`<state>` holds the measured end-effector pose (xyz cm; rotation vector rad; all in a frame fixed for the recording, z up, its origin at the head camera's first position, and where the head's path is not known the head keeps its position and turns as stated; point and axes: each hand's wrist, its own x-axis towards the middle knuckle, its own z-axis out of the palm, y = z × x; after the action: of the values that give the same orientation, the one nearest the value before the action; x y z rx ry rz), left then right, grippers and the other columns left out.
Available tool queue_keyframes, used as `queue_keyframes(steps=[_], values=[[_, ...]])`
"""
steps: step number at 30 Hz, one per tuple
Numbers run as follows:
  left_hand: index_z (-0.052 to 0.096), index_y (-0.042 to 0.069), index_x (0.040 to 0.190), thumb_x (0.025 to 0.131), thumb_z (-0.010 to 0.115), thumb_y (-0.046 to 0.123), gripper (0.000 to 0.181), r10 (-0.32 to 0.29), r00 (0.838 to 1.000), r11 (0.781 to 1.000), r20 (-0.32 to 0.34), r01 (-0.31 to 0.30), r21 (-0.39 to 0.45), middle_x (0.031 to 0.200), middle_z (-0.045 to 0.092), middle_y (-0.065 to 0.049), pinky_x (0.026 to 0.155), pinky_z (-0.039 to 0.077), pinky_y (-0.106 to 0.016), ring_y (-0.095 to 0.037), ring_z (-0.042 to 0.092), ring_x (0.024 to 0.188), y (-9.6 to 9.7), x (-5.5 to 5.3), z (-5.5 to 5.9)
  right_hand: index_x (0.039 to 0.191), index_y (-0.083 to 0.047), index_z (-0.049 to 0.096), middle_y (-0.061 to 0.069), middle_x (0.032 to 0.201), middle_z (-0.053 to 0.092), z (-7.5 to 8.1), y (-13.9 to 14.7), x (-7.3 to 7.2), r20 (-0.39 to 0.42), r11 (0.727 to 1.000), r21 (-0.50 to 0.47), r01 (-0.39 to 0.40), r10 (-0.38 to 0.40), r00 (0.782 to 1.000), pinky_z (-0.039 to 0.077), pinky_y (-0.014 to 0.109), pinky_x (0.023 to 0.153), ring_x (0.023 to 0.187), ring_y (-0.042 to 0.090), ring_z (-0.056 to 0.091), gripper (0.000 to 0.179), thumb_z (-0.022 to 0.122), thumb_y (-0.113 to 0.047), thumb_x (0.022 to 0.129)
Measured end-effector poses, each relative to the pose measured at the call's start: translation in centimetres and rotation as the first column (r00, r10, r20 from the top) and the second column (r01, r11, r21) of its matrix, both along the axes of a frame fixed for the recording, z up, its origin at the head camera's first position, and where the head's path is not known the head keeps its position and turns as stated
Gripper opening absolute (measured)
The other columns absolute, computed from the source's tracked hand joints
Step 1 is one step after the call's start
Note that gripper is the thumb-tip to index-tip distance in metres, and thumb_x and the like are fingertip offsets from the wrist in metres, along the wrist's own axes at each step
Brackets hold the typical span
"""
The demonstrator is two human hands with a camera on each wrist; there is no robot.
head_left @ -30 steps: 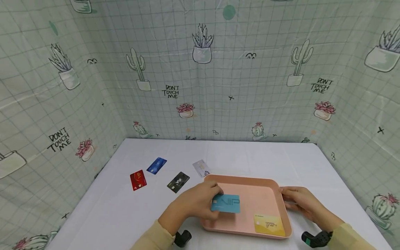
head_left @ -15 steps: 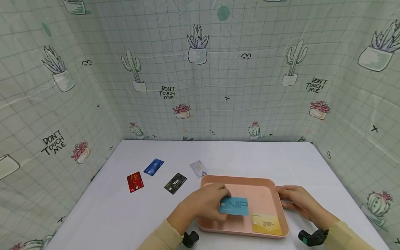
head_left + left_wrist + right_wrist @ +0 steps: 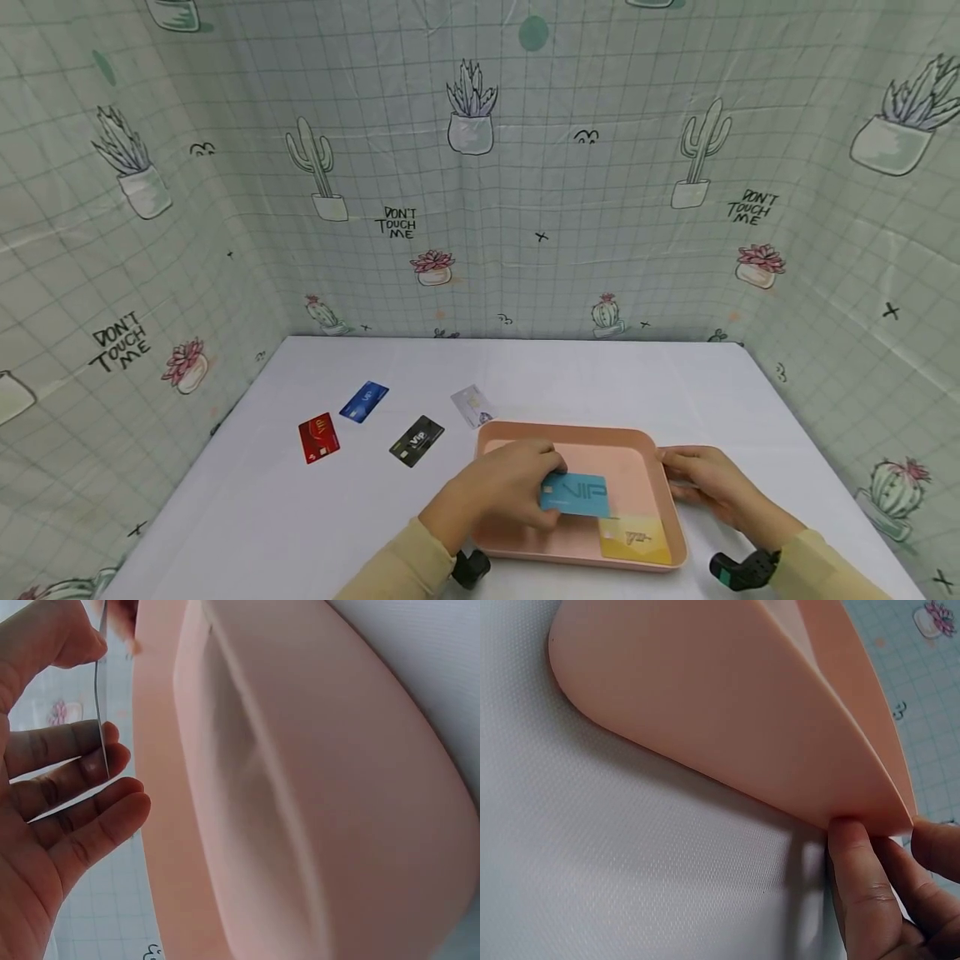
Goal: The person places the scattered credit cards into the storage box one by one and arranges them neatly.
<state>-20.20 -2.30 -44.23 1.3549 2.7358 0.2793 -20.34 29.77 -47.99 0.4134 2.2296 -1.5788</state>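
On the white table (image 3: pixel 225 517), a red card (image 3: pixel 319 437) lay farthest left, then a dark-blue card (image 3: pixel 364 402) and a black card (image 3: pixel 417 441), all well apart from either hand. Next came a pale card (image 3: pixel 473 406), its near end close to the far left corner of the pink tray (image 3: pixel 626 483); whether they touched was hard to tell, and its print was too faint to read. The left hand (image 3: pixel 506 487) reached across the tray's left part, hiding some of it, and pinched a light-blue card (image 3: pixel 577 495) between thumb and bent fingers, covering its left end. In the left wrist view that card showed only edge-on, cut off at the top. It hung above the tray, in the head view overlapping the far edge of a yellow card (image 3: pixel 636 540) that lay in the near right corner. Farthest right, the right hand (image 3: pixel 708 483) gripped the tray's right side, thumb at the rim, a fingertip against the outer wall, the other fingertips hidden.
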Motion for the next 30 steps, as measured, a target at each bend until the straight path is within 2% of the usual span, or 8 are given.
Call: queue_keyframes(steps=[10, 17, 23, 30], values=[[0.069, 0.016, 0.12, 0.079, 0.078, 0.041, 0.048, -0.028, 0.999, 1.0, -0.018, 0.027, -0.007, 0.106, 0.062, 0.009, 0.076, 0.042, -0.011, 0.0, 0.049, 0.086, 1.7, -0.4, 0.2, 0.145, 0.017, 0.044, 0.031, 0.136, 0.06, 0.0, 0.4, 0.4, -0.003, 1.0, 0.015, -0.002, 0.002, 1.0, 0.061, 0.029, 0.079, 0.096, 0.013, 0.067, 0.057, 0.052, -0.027, 0.109], [0.07, 0.017, 0.117, 0.079, 0.078, 0.043, 0.046, -0.023, 0.999, 0.997, -0.037, 0.02, -0.069, 0.099, 0.058, 0.011, 0.072, 0.04, -0.012, 0.0, 0.047, 0.081, 3.1, -0.7, 0.0, 0.143, 0.019, 0.045, 0.031, 0.136, 0.061, 0.2, 0.3, 0.6, -0.031, 1.0, -0.01, -0.029, 0.029, 0.999, 0.061, 0.029, 0.08, 0.101, 0.014, 0.068, 0.057, 0.052, -0.026, 0.109], [0.07, 0.017, 0.113, 0.081, 0.078, 0.042, 0.041, -0.019, 1.0, 0.993, -0.012, 0.018, -0.115, 0.094, 0.054, 0.01, 0.069, 0.039, -0.014, -0.002, 0.047, 0.078, 4.7, -1.1, -0.2, 0.144, 0.018, 0.045, 0.031, 0.137, 0.059, 0.4, 0.1, 0.6, -0.032, 1.0, 0.005, -0.024, 0.024, 0.999, 0.061, 0.028, 0.08, 0.1, 0.013, 0.068, 0.058, 0.052, -0.027, 0.108], [0.066, 0.017, 0.101, 0.086, 0.078, 0.039, 0.029, -0.015, 1.0, 0.987, 0.007, 0.016, -0.159, 0.087, 0.05, 0.009, 0.064, 0.038, -0.016, -0.004, 0.047, 0.074, 6.9, -1.2, -0.4, 0.143, 0.016, 0.047, 0.029, 0.134, 0.062, 0.4, 0.0, 0.5, -0.025, 1.0, 0.021, -0.004, 0.005, 1.0, 0.06, 0.028, 0.078, 0.096, 0.012, 0.067, 0.056, 0.054, -0.027, 0.108]])
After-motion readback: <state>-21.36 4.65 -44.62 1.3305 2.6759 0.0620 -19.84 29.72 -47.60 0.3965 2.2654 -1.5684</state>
